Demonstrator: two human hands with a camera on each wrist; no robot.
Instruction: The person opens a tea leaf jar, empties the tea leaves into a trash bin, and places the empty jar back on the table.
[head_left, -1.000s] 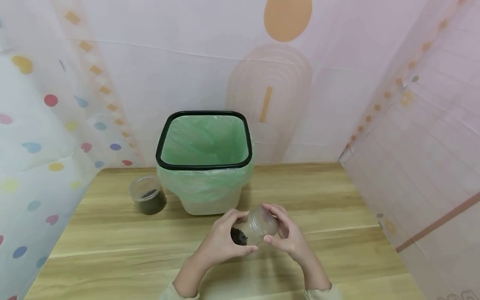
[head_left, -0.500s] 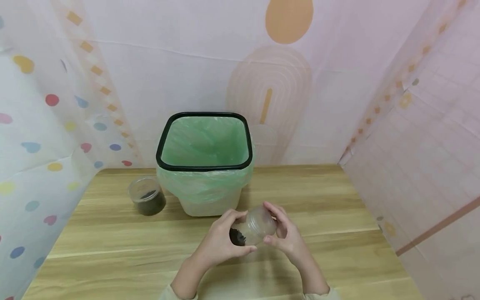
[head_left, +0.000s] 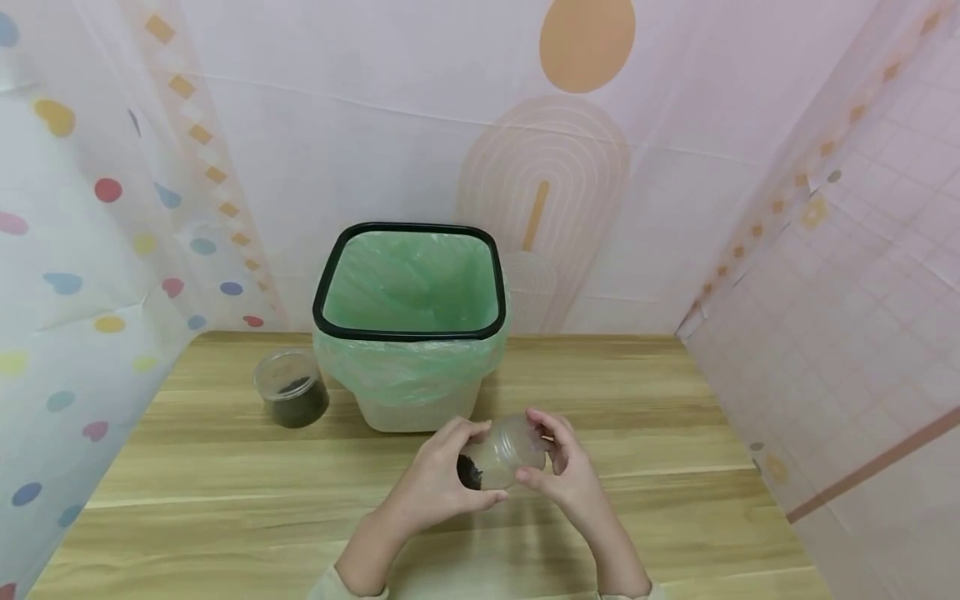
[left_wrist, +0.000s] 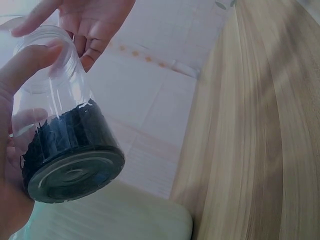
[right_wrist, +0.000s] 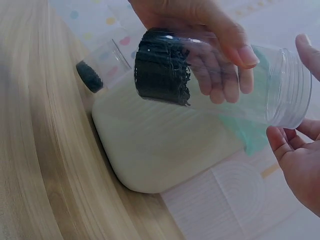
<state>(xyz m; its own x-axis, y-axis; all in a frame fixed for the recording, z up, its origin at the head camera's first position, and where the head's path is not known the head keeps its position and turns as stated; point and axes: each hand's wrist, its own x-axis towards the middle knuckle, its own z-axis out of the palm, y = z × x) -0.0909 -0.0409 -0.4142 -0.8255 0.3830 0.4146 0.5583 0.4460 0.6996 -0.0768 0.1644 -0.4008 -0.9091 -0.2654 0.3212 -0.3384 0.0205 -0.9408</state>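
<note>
Clear screw-necked jar (head_left: 501, 457), one: tilted, held above the table (head_left: 660, 500) before the bin. Probably light, stiff, slick; best held round the barrel. Left hand (head_left: 435, 477) curls round its body; right hand (head_left: 567, 468) grips the neck end, fingers part-bent. Contents: dark shreds (right_wrist: 161, 70), base end. Second jar (head_left: 297, 408): upright, dark-filled below. Bin (head_left: 416, 417): black rim (head_left: 408, 336), green liner (head_left: 405, 367).

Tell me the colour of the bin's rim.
The rim is black, seen best in the head view.
</note>
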